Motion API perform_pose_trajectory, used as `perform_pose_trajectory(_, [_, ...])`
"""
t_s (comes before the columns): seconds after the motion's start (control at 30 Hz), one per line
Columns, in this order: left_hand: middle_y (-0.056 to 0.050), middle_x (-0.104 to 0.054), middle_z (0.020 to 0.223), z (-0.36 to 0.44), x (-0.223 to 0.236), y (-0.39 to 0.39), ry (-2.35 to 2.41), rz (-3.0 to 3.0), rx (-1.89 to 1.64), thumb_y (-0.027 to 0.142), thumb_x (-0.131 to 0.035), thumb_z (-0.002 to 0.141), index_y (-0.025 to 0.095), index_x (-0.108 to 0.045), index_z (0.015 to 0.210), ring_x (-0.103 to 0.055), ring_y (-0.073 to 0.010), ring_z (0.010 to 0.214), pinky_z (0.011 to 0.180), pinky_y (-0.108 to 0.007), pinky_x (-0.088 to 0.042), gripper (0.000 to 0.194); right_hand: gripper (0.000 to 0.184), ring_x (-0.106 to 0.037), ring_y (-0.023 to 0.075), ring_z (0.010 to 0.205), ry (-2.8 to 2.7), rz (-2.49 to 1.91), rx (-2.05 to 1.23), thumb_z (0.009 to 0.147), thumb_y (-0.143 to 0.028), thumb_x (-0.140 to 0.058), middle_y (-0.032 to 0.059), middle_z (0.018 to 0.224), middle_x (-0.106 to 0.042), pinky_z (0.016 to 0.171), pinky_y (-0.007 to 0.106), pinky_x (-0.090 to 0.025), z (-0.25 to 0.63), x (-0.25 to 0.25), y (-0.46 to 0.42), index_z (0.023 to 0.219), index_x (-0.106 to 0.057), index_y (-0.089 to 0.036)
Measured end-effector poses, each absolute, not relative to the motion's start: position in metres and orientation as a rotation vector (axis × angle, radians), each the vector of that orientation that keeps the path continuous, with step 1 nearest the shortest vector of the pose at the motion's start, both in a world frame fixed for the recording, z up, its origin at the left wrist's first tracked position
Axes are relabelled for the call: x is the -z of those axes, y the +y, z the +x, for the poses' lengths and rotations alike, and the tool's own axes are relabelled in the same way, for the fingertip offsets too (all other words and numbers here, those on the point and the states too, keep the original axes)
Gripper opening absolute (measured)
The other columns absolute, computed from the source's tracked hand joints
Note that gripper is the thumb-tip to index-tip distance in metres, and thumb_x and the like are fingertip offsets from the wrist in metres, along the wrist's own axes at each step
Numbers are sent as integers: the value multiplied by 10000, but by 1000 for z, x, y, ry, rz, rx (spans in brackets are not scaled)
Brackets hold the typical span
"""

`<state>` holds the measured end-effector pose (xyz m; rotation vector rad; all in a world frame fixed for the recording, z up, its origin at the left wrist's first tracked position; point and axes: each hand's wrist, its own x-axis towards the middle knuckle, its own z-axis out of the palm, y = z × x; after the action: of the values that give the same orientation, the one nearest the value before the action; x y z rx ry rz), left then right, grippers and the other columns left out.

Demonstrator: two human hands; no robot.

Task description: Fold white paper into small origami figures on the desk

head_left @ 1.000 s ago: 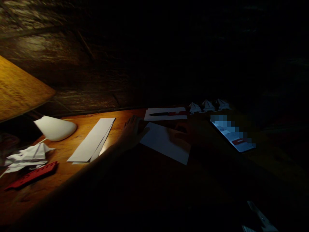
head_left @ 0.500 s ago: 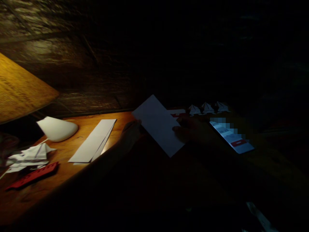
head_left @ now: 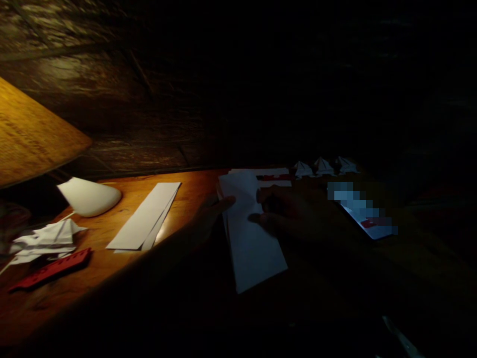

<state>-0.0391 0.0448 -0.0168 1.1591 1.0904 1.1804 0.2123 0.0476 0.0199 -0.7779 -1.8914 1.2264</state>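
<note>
Between my two hands is a white sheet of paper (head_left: 257, 243), its long side now pointing toward me and its upper part slightly bent. My left hand (head_left: 214, 211) grips the left edge, with the thumb on top. On the right edge, my right hand (head_left: 278, 211) pinches the paper between thumb and fingers. A second layer shows along the sheet's left side. Left of my hands, a small stack of long paper strips (head_left: 145, 216) lies on the wooden table (head_left: 194, 186). Shadow hides much of both hands.
A lamp with a yellow shade (head_left: 33, 134) and white base (head_left: 89, 196) stands at left. Near it are crumpled folded paper (head_left: 55, 236) and a red ruler-like strip (head_left: 52, 271). Folded paper pieces (head_left: 324, 166) line the back, and a lit phone (head_left: 367, 211) lies at right.
The paper has turned from a diagonal to a more upright position and come lower, toward me. Its upper part is now bent. White paper pieces behind it have come more into view.
</note>
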Motion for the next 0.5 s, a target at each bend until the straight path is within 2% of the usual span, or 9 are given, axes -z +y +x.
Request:
perform_pose_trajectory(0.07, [-136,-790,950,-39,23,44,1031,1204,-1146,620,-877,697,160,-741,1073,-753,-383,980,792,-476,-629,609,416,-623,181,856,-1880,-729,-1338,838,-448,-784,26,996,-644,737,314,-516,210,-16,46,1138,-596,-230])
perform_pose_trajectory(0.17, [-101,-773,888,-40,29,42,982,1233,-1160,674,-903,634,188,-729,1060,-751,-342,924,755,-424,-615,669,452,-632,206,976,-1838,-649,-1416,840,-480,-798,43,1081,-643,837,349,-521,209,-9,46,1150,-590,-226])
perform_pose_trajectory(0.33, [-58,-731,786,-40,25,34,947,1229,-1184,831,-848,570,187,-716,938,-718,-239,763,675,-331,-585,754,515,-639,224,1037,-1749,-522,-1651,855,-570,-775,59,1158,-645,855,373,-525,206,-3,43,1198,-581,-239])
perform_pose_trajectory(0.43, [-43,-721,761,-37,20,31,930,1232,-1173,822,-842,598,172,-711,918,-697,-203,709,643,-301,-567,736,593,-639,236,1069,-1705,-478,-1728,822,-584,-802,73,1170,-632,913,415,-524,205,-1,41,1240,-562,-238])
perform_pose_trajectory(0.5, [-33,-725,767,-35,19,31,926,1236,-1163,738,-883,630,173,-712,933,-698,-195,717,653,-292,-567,664,648,-640,250,1111,-1667,-455,-1789,807,-572,-821,83,1199,-625,945,443,-525,204,-1,39,1292,-540,-247])
